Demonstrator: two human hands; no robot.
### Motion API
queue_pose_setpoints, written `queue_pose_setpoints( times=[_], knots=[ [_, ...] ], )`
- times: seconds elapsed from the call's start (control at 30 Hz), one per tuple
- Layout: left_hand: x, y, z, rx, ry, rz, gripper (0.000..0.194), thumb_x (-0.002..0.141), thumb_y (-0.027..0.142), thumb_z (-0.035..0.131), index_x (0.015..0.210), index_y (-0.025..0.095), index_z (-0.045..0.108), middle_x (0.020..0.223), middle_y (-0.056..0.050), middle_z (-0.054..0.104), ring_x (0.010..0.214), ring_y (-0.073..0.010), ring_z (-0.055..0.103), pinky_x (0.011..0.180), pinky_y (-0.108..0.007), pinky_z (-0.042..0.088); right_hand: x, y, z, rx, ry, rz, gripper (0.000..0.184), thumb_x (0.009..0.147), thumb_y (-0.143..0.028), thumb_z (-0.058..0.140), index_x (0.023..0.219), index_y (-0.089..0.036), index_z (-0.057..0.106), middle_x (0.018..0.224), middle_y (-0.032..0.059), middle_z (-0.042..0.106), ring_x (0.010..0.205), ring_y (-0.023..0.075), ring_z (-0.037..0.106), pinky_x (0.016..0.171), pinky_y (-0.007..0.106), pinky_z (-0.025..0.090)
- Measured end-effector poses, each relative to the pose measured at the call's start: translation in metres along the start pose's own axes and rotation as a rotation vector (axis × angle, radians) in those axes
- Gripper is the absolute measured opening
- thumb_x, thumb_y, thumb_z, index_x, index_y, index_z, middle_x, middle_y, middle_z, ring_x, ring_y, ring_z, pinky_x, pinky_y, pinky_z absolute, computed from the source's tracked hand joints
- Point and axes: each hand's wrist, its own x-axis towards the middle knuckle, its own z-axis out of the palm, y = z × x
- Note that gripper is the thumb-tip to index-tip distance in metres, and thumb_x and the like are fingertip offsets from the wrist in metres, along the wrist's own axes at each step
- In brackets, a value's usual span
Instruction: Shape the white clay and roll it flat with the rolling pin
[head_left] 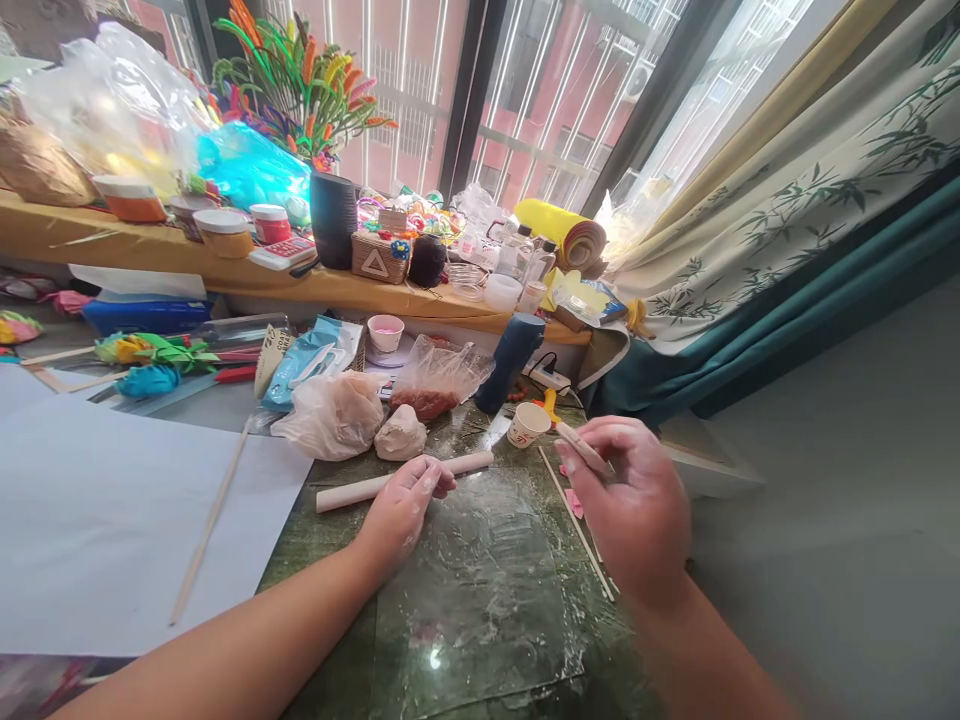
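My right hand (634, 500), raised at the right of the table, pinches a small pale, flattish piece (583, 448) that looks like clay. White powder or clay smears its fingers. My left hand (401, 505) is closed, fingertips and thumb together, in front of a pale rolling rod (349, 494). Whatever sits between those fingertips is too small or hidden to make out. A clear sheet (480, 590), smeared with white residue, lies below the hands. Just behind the rod rests a lump of pale clay (400, 434).
A paper cup (529, 425) and a thin wooden stick (577, 525) are near my right hand. Bagged clay (334, 415), a reddish bagged lump (427, 390) and a dark blue cylinder (510, 362) stand behind. White paper (97, 520) covers the left; a crowded sill (262, 275) runs across the back.
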Motion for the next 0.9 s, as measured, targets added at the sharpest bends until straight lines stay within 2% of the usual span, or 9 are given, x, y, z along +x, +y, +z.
queue_pose_setpoints(
  times=[0.07, 0.17, 0.2, 0.33, 0.53, 0.6, 0.7, 0.8, 0.9],
  knots=[
    [0.000, 0.000, 0.000, -0.002, -0.002, 0.001, 0.032, 0.095, 0.047, 0.054, 0.083, 0.019, 0.066, 0.083, -0.003, 0.068, 0.082, -0.0209, 0.061, 0.081, -0.033, 0.049, -0.016, 0.003, 0.001, -0.072, -0.013, -0.235, 0.016, 0.088, -0.026, 0.072, 0.100, -0.025, 0.062, 0.104, 0.0073, 0.066, 0.096, 0.0248, 0.065, 0.085, 0.040, 0.053],
    [0.000, -0.003, 0.000, -0.018, 0.005, 0.016, 0.032, 0.095, 0.047, 0.054, 0.082, 0.020, 0.066, 0.082, -0.003, 0.067, 0.082, -0.0210, 0.061, 0.081, -0.033, 0.049, -0.058, 0.020, 0.016, -0.071, -0.428, -0.483, 0.021, 0.089, -0.033, 0.074, 0.104, -0.025, 0.062, 0.096, 0.0081, 0.069, 0.089, 0.0256, 0.067, 0.078, 0.039, 0.056],
    [0.000, -0.004, 0.000, -0.024, 0.006, 0.021, 0.032, 0.095, 0.047, 0.054, 0.082, 0.020, 0.066, 0.082, -0.003, 0.067, 0.082, -0.0209, 0.061, 0.081, -0.032, 0.049, -0.072, 0.027, 0.021, -0.062, -0.484, -0.492, 0.025, 0.089, -0.037, 0.073, 0.107, -0.024, 0.062, 0.093, 0.0083, 0.070, 0.085, 0.0258, 0.067, 0.074, 0.039, 0.057],
    [0.001, -0.004, 0.001, -0.016, 0.002, 0.015, 0.031, 0.094, 0.046, 0.055, 0.081, 0.020, 0.066, 0.081, -0.003, 0.067, 0.081, -0.0204, 0.060, 0.081, -0.032, 0.049, -0.098, 0.043, 0.033, -0.119, -0.505, -0.257, 0.016, 0.095, -0.026, 0.061, 0.112, -0.023, 0.063, 0.102, 0.0093, 0.070, 0.093, 0.0254, 0.066, 0.083, 0.041, 0.057],
    [0.001, -0.001, 0.002, -0.003, 0.002, -0.007, 0.032, 0.095, 0.046, 0.054, 0.082, 0.020, 0.067, 0.082, -0.003, 0.068, 0.083, -0.0214, 0.062, 0.083, -0.033, 0.050, -0.060, 0.033, 0.046, -0.072, -0.389, -0.227, 0.027, 0.098, -0.023, 0.050, 0.122, -0.022, 0.063, 0.120, 0.0125, 0.066, 0.114, 0.0277, 0.059, 0.100, 0.048, 0.048],
    [0.000, -0.001, 0.002, -0.008, 0.007, -0.011, 0.032, 0.095, 0.047, 0.055, 0.082, 0.020, 0.067, 0.082, -0.003, 0.068, 0.083, -0.0215, 0.062, 0.083, -0.034, 0.050, -0.039, 0.021, 0.045, 0.002, -0.322, -0.137, 0.017, 0.098, -0.031, 0.053, 0.096, -0.022, 0.068, 0.098, 0.0096, 0.068, 0.096, 0.0254, 0.061, 0.089, 0.043, 0.050],
    [0.000, 0.001, 0.003, -0.008, 0.014, -0.015, 0.032, 0.094, 0.047, 0.055, 0.081, 0.020, 0.066, 0.081, -0.003, 0.067, 0.081, -0.0211, 0.061, 0.081, -0.033, 0.049, -0.008, -0.002, 0.040, 0.382, -0.347, 0.241, 0.052, 0.099, -0.051, 0.050, 0.055, -0.023, 0.045, 0.054, -0.0024, 0.043, 0.052, 0.0145, 0.041, 0.053, 0.030, 0.040],
    [-0.001, 0.003, 0.002, -0.009, 0.009, -0.011, 0.032, 0.094, 0.047, 0.055, 0.081, 0.020, 0.066, 0.081, -0.003, 0.067, 0.080, -0.0206, 0.060, 0.080, -0.033, 0.049, 0.006, -0.019, 0.044, 0.915, -0.410, 0.592, 0.064, 0.098, -0.062, 0.046, 0.048, -0.025, 0.028, 0.044, -0.0080, 0.024, 0.040, 0.0098, 0.020, 0.041, 0.026, 0.023],
    [-0.001, 0.004, 0.001, -0.010, 0.001, 0.001, 0.033, 0.094, 0.048, 0.054, 0.082, 0.020, 0.066, 0.082, -0.003, 0.067, 0.080, -0.0208, 0.060, 0.080, -0.033, 0.049, -0.012, -0.020, 0.064, 1.059, -0.400, 0.669, 0.064, 0.089, -0.061, 0.061, 0.046, -0.024, 0.032, 0.044, -0.0083, 0.027, 0.041, 0.0083, 0.022, 0.042, 0.025, 0.022]
  ],
)
